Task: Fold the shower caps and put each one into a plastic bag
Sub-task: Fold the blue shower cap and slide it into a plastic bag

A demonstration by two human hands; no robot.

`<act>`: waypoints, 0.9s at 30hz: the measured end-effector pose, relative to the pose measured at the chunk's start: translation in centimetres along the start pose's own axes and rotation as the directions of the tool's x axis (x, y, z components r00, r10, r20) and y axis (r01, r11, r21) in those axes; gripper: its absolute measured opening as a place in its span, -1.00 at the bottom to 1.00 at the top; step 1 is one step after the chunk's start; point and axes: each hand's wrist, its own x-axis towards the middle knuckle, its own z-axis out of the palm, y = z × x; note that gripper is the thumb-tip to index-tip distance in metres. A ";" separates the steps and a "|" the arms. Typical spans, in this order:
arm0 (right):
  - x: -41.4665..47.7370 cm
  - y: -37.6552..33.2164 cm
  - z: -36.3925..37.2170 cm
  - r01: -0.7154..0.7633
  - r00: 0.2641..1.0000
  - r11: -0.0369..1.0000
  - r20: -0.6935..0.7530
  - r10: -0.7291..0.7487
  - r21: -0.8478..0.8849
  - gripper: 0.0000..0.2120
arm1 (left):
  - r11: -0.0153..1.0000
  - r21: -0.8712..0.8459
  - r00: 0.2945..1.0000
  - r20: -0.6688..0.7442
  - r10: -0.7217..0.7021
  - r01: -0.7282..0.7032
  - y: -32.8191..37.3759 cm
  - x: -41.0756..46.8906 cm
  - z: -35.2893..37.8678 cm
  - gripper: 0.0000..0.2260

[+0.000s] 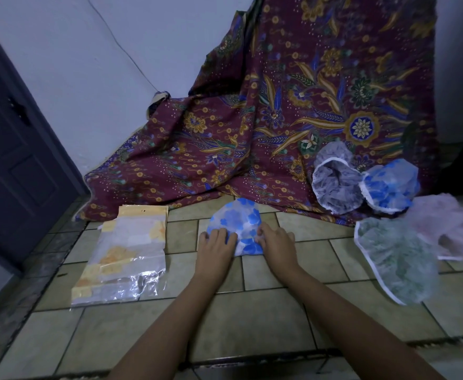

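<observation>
Blue-flowered shower cap (236, 215), maroon batik cloth (252, 119) with gold and blue florals, beige floor tiles (255, 314).

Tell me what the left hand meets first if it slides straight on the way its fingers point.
The blue-flowered shower cap, which the left hand is touching; beyond it, probably the patterned cloth, depth unclear.

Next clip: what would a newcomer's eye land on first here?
The big maroon batik cloth draped against the back wall dominates. At centre, on the tiled floor, the left hand and right hand are on a blue-flowered shower cap. At right lie loose caps; at left, plastic bags.
</observation>
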 end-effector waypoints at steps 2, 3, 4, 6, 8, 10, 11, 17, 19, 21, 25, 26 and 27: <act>-0.3 0.0 0.6 0.067 0.983 0.978 -0.156 -0.099 -0.195 -0.76 | 0.995 -0.071 0.996 0.041 0.077 -0.074 -0.4 0.1 0.1 -0.86; -0.5 0.0 1.2 0.140 0.953 0.956 -0.228 -0.201 -0.258 -0.72 | 0.989 -0.126 0.992 0.082 0.092 -0.081 -0.5 0.2 -0.2 -0.82; -0.6 0.0 1.6 0.223 0.910 0.927 -0.276 -0.308 -0.301 -0.74 | 0.981 -0.179 0.988 0.124 0.094 -0.071 -0.7 0.1 -0.3 -0.77; -0.5 0.5 2.1 0.381 0.826 0.869 -0.307 -0.473 -0.315 -0.86 | 0.948 -0.315 0.974 0.198 0.106 -0.039 -1.5 -0.2 0.0 -0.63; -0.3 0.8 2.1 0.471 0.803 0.847 -0.278 -0.528 -0.247 -0.80 | 0.880 -0.475 0.973 0.210 0.092 0.020 -2.2 -0.5 0.1 -0.52; -0.3 1.4 1.7 0.510 0.827 0.850 -0.198 -0.526 -0.130 -0.73 | 0.832 -0.553 0.966 0.239 0.097 0.053 -2.7 -0.7 -0.1 -0.51; -0.3 1.8 1.5 0.516 0.839 0.853 -0.155 -0.521 -0.073 -0.71 | 0.825 -0.563 0.961 0.252 0.117 0.047 -2.9 -0.7 -0.1 -0.45; -0.4 3.1 -0.1 0.326 0.907 0.886 0.156 -0.392 0.329 -0.57 | 0.734 -0.673 0.970 0.225 0.091 0.088 -3.4 -0.2 0.2 -0.43; -0.1 3.1 0.2 0.280 0.937 0.864 0.076 -0.341 0.417 -0.67 | 0.693 -0.714 0.979 0.196 0.057 0.103 -3.4 0.1 0.0 -0.53; 0.0 2.8 0.0 0.147 0.974 0.807 0.059 -0.219 0.571 -0.80 | 0.653 -0.746 0.979 0.202 0.033 0.133 -3.4 0.4 -0.3 -0.69; 0.2 2.4 -0.4 -0.015 0.993 0.718 0.097 -0.072 0.695 -0.95 | 0.510 -0.817 0.960 0.267 -0.078 0.269 -3.3 0.7 -0.6 -0.84; 0.2 2.3 -0.5 -0.032 0.993 0.712 0.102 -0.055 0.701 -0.95 | 0.479 -0.828 0.955 0.278 -0.100 0.291 -3.3 0.8 -0.7 -0.83; 0.2 2.1 -0.5 -0.049 0.994 0.705 0.104 -0.036 0.708 -0.93 | 0.462 -0.835 0.953 0.282 -0.108 0.299 -3.3 0.9 -0.7 -0.83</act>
